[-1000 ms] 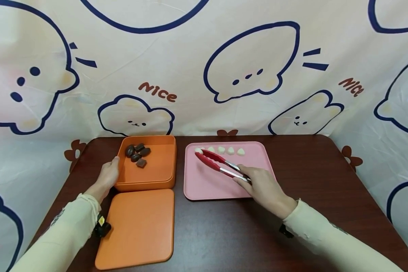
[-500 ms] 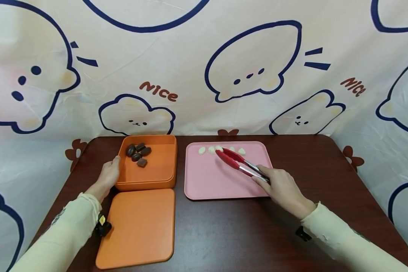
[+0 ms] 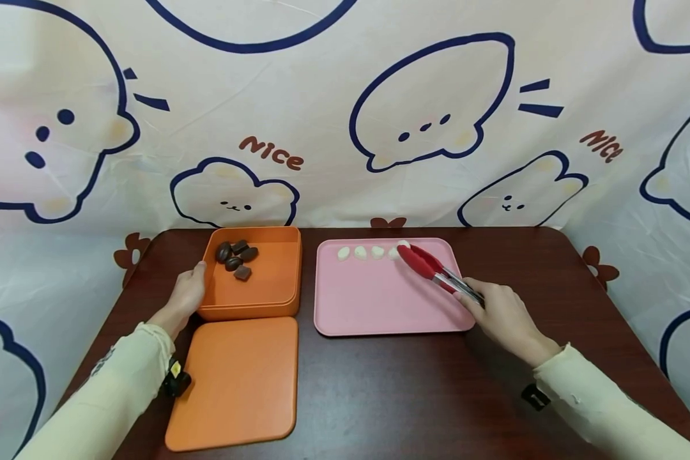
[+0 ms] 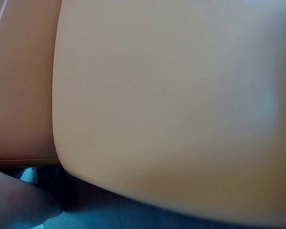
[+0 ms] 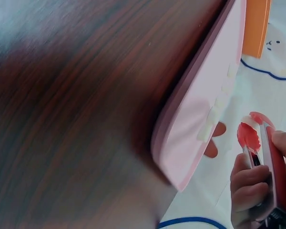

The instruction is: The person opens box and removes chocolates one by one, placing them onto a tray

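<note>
In the head view my right hand (image 3: 506, 313) grips red-tipped tongs (image 3: 420, 260). Between the tongs' tips sits a small white drop-shaped piece (image 3: 403, 243), over the back right of a pink tray (image 3: 379, 300). Four or so is not countable behind the tongs, but several similar white pieces (image 3: 360, 252) line the tray's back edge. The right wrist view shows my fingers (image 5: 250, 183) around the tongs' handles. My left hand (image 3: 186, 294) rests against the outer left wall of an orange box (image 3: 264, 291). Several dark brown chocolate-like pieces (image 3: 232, 263) lie in the box's back left.
A flat orange lid (image 3: 236, 383) lies in front of the box and fills most of the left wrist view. Both stand on a dark wooden table (image 3: 379, 396). A printed white cloth (image 3: 322, 108) hangs behind the table.
My right hand has moved right with the tongs, carrying the white piece from the tray's back left to its back right. My left hand stays at the box.
</note>
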`<state>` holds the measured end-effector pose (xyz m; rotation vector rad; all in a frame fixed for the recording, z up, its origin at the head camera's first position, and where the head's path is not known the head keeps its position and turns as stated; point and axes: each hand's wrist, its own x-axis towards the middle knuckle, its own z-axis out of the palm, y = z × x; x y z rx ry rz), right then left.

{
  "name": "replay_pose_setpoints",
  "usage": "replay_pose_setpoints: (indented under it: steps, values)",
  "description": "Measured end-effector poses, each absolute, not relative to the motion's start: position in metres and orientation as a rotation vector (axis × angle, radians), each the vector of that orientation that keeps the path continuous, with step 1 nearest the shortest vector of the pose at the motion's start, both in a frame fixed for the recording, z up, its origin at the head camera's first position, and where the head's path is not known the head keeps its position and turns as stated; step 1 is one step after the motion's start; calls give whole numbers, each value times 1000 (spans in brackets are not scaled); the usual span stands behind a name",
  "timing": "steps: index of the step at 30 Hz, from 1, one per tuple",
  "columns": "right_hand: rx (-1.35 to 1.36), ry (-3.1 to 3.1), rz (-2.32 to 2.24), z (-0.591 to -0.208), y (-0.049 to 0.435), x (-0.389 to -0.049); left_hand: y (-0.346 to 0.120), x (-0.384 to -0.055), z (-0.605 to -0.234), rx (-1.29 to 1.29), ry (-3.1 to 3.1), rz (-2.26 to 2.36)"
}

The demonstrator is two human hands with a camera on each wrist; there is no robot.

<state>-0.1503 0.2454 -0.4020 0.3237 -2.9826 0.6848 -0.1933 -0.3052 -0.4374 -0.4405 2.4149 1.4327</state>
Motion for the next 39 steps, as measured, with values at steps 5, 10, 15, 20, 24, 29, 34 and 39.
replay_pose_setpoints:
  steps: [5, 10, 15, 20, 24, 29, 34, 39]
  values:
    - [256, -3019, 731, -401, 258, -154, -304, -194, -437, -452, 2422, 1430]
    - [194, -3065, 747, -403, 270, -159, -304, -195, -437, -447, 2425, 1431]
    - [163, -3126, 798, -407, 279, -164, -306, -196, -439, -430, 2435, 1424]
    - [193, -3146, 838, -410, 282, -169, -306, -194, -439, -422, 2419, 1439]
    - [217, -3160, 855, -410, 282, -173, -306, -193, -439, -419, 2420, 1444]
    - [224, -3192, 829, -408, 284, -178, -306, -192, -440, -418, 2420, 1443]
    - [197, -3195, 806, -406, 287, -179, -306, -193, -440, -409, 2420, 1445]
    - [175, -3196, 787, -407, 288, -178, -307, -193, -440, -414, 2417, 1444]
